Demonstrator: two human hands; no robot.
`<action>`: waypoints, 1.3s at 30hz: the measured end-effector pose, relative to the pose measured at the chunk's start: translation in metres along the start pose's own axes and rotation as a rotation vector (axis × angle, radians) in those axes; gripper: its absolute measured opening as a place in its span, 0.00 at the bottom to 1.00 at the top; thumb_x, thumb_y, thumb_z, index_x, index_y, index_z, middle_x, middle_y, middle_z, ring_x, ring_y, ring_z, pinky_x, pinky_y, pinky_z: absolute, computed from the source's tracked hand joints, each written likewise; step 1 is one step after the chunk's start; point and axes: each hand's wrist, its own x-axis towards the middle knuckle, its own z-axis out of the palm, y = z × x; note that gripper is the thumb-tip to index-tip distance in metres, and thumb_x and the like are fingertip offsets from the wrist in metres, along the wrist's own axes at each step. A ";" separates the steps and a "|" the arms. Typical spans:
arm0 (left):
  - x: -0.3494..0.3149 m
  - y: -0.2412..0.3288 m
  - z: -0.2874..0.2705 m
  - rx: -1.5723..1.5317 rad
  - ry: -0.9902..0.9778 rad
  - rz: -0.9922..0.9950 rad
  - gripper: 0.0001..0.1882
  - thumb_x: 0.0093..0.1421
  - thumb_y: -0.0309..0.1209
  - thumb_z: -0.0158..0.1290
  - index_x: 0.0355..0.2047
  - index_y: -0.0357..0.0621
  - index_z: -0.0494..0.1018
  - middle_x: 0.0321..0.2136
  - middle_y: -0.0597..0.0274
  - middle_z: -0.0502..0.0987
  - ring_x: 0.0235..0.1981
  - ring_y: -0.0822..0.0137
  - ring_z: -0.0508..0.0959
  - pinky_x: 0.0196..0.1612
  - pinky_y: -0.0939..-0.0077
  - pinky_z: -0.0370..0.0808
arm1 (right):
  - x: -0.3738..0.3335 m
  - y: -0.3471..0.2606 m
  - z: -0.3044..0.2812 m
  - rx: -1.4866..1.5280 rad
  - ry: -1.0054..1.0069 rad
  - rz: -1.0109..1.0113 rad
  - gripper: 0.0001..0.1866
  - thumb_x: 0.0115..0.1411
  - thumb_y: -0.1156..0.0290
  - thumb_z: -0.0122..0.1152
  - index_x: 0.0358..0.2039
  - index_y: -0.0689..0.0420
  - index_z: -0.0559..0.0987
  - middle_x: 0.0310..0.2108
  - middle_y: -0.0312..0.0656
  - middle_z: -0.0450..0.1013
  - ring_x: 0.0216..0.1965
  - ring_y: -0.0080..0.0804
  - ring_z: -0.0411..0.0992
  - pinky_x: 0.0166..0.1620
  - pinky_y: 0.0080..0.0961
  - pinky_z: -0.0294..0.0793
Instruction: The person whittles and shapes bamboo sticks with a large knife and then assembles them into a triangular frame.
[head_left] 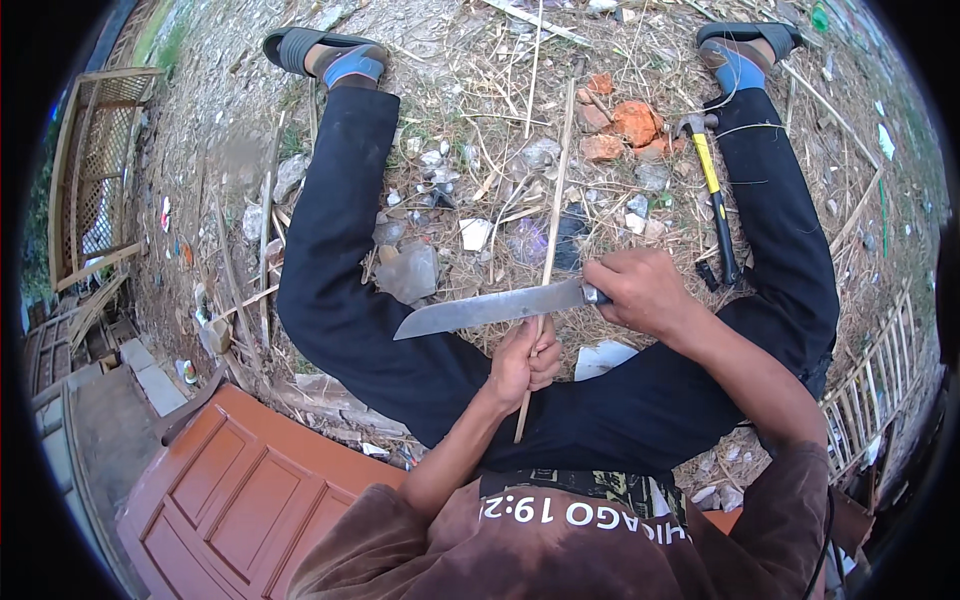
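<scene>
Knife (485, 311) crossing a stick (557, 205)
The right hand (640, 288) is clamping its fingers on the knife, the left hand (524, 360) on the stick, which is looking unsevered, seemingly unfinished.

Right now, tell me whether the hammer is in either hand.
No: the hammer lies beside the right leg, while the right hand grips the knife and the left hand the stick.

Littered ground (440, 50): bright daylight, shadows soft, one hazy patch at upper left
Knife blade (490, 312): pale sheen, outline crisp
Black trousers (340, 220): dark, folds faint
Lattice panel (103, 180): bowed by the fisheye (black vignette just beyond)
Slatted rack (872, 385): curved, softer in focus toward the right rim
</scene>
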 end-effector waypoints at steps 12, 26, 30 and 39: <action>0.000 -0.009 0.006 0.097 0.042 -0.037 0.25 0.70 0.56 0.31 0.24 0.50 0.55 0.13 0.75 0.51 0.11 0.81 0.48 0.13 0.83 0.45 | 0.022 0.062 -0.021 -0.137 0.001 0.199 0.07 0.52 0.67 0.61 0.30 0.53 0.74 0.20 0.45 0.74 0.22 0.48 0.74 0.25 0.42 0.73; 0.001 -0.003 0.000 0.091 0.190 0.188 0.16 0.73 0.43 0.31 0.43 0.46 0.62 0.18 0.70 0.58 0.13 0.80 0.55 0.15 0.87 0.53 | 0.002 0.078 0.003 0.231 0.176 0.763 0.12 0.55 0.67 0.58 0.32 0.64 0.75 0.22 0.56 0.74 0.27 0.56 0.74 0.32 0.46 0.70; -0.008 -0.002 0.005 0.168 0.177 0.105 0.17 0.73 0.43 0.31 0.45 0.45 0.63 0.20 0.70 0.59 0.12 0.81 0.56 0.14 0.87 0.57 | 0.005 0.049 -0.008 0.234 0.158 0.486 0.08 0.52 0.71 0.60 0.29 0.60 0.71 0.20 0.48 0.73 0.24 0.50 0.73 0.27 0.42 0.69; -0.016 -0.035 -0.005 0.320 0.346 0.056 0.20 0.73 0.46 0.31 0.35 0.43 0.63 0.15 0.70 0.60 0.12 0.79 0.59 0.15 0.84 0.59 | -0.036 -0.012 0.039 0.287 -0.143 0.014 0.12 0.42 0.72 0.63 0.29 0.53 0.72 0.21 0.39 0.71 0.24 0.42 0.74 0.26 0.39 0.73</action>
